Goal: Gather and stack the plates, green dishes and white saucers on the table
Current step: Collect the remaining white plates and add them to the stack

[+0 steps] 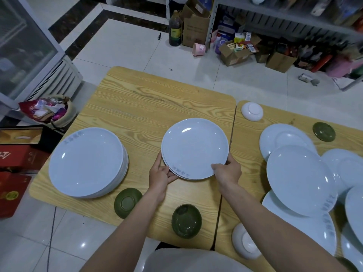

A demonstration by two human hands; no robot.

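A small stack of white plates (pixel 194 147) sits mid-table. My left hand (pixel 160 173) grips its near-left rim and my right hand (pixel 227 170) pinches its near-right rim, thumb on top. A taller stack of white plates (pixel 86 161) stands at the left. Several loose white plates (pixel 300 179) overlap on the right table. Green dishes lie upside down at the near left (pixel 127 202) and far right (pixel 323 131); another green dish (pixel 186 220) sits upright near me. White saucers lie upside down at the back (pixel 252 111) and near edge (pixel 245 241).
Two wooden tables (pixel 137 99) stand side by side with a narrow gap between them. A basket of packets (pixel 49 110) sits on the floor at the left beside a glass-door fridge (pixel 25 46). Cardboard boxes (pixel 196 26) and shelving line the far wall.
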